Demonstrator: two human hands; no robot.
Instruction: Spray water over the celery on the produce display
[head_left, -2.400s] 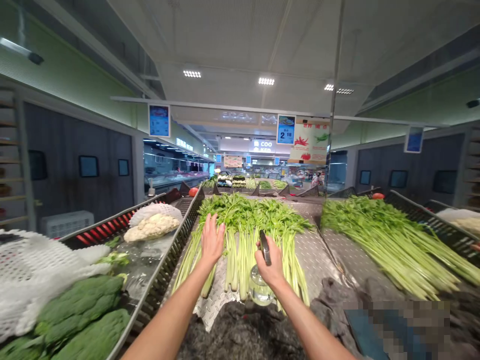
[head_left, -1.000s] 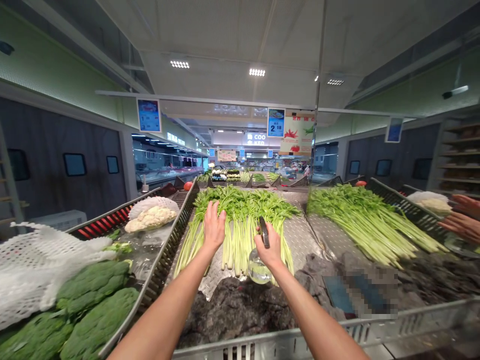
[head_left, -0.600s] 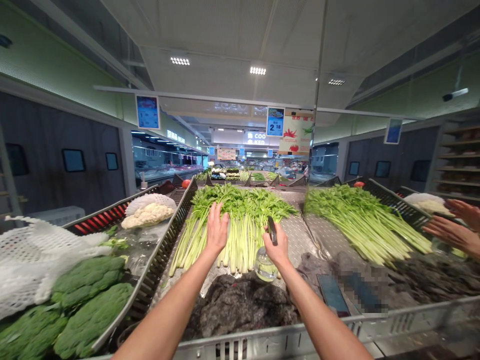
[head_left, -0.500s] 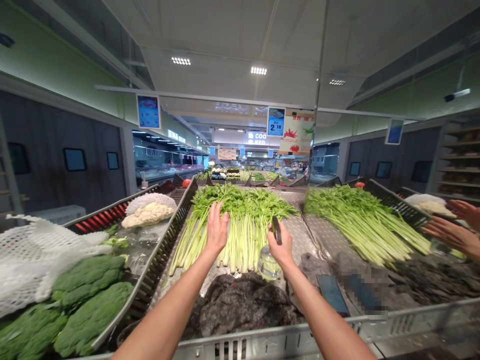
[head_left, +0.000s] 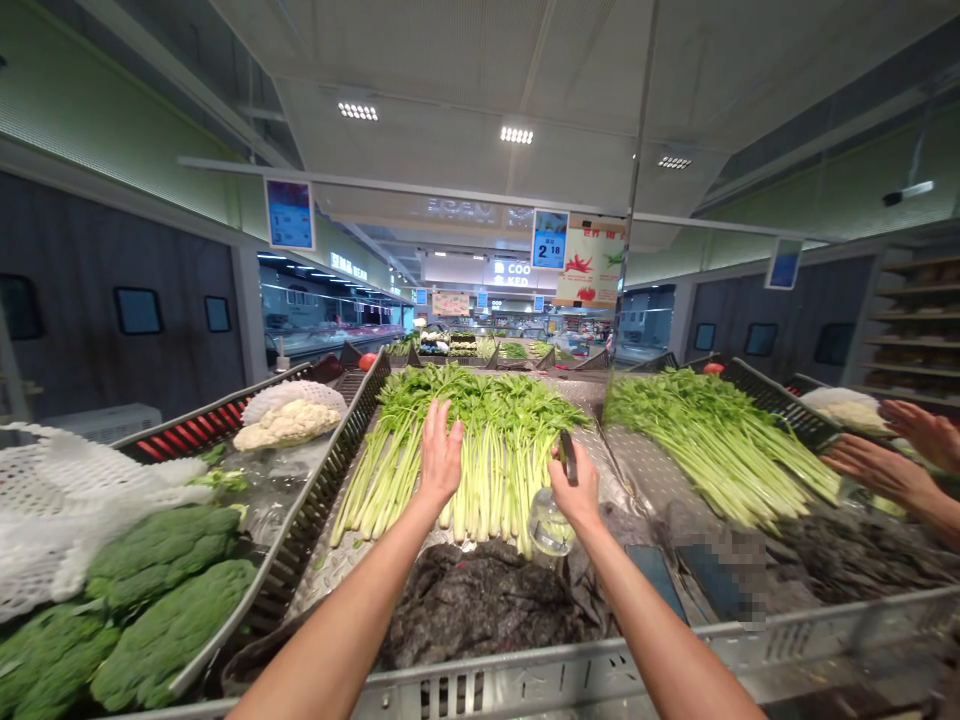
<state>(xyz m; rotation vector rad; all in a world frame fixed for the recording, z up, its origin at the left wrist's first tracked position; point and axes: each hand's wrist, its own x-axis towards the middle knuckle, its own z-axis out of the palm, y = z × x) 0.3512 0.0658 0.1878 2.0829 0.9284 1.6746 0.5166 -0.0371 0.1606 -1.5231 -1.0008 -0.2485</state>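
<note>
Left hand (head_left: 440,455): reached over the celery (head_left: 487,440) from six o'clock, with palm down and fingers extended, pressed nearly together, with the thumb a little apart; can't tell whether touching the leaves and stalks.
Right hand (head_left: 577,485): curled around the neck of the clear bottle (head_left: 551,522), below its black top; can't tell about any finger on the trigger, hidden from view.
Bottle: hung upright just beyond the celery's lower edge, toward four o'clock from the pile's middle.
Celery: lay side by side on the metal tray (head_left: 615,455), with leaves toward twelve o'clock and stalk ends toward six.
Dark cloth (head_left: 487,605): lay crumpled at six o'clock of the celery.
Cauliflower (head_left: 289,425): sat at nine o'clock, partly in white foam netting, beyond the black crate wall (head_left: 319,510).
Broccoli (head_left: 169,550): lay in a cluster toward eight o'clock.
Mirror (head_left: 750,170): stood at three o'clock, showing reflected celery and hands.
Price sign (head_left: 550,240): hung toward one o'clock.
</note>
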